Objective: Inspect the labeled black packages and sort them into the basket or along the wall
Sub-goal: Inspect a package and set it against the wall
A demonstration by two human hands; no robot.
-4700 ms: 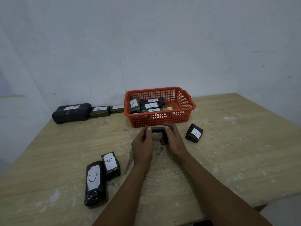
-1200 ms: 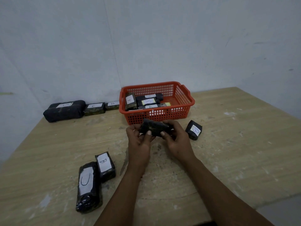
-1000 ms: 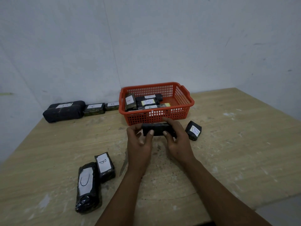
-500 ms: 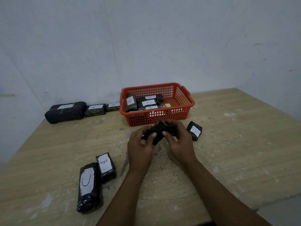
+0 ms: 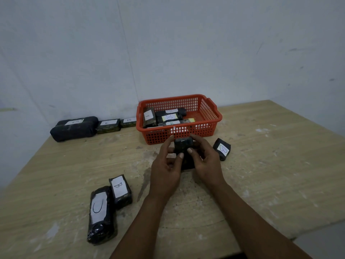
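My left hand (image 5: 165,171) and my right hand (image 5: 206,162) both hold a small black package (image 5: 183,146) upright, just in front of the red basket (image 5: 211,114); its label is hidden. The basket holds several labeled black packages (image 5: 169,116). A small package marked B (image 5: 222,148) lies right of my hands. On the near left lie a long package marked C (image 5: 100,214) and a shorter one marked B (image 5: 120,190). Three packages line the wall: a big one (image 5: 73,128), one marked C (image 5: 108,125) and one marked B (image 5: 128,122).
The wooden table (image 5: 270,165) fills the view, with its front edge near the bottom right. White walls (image 5: 186,43) meet in a corner behind the basket.
The package in my hands has been turned from lying crosswise to standing upright. Both hands kept their hold on it.
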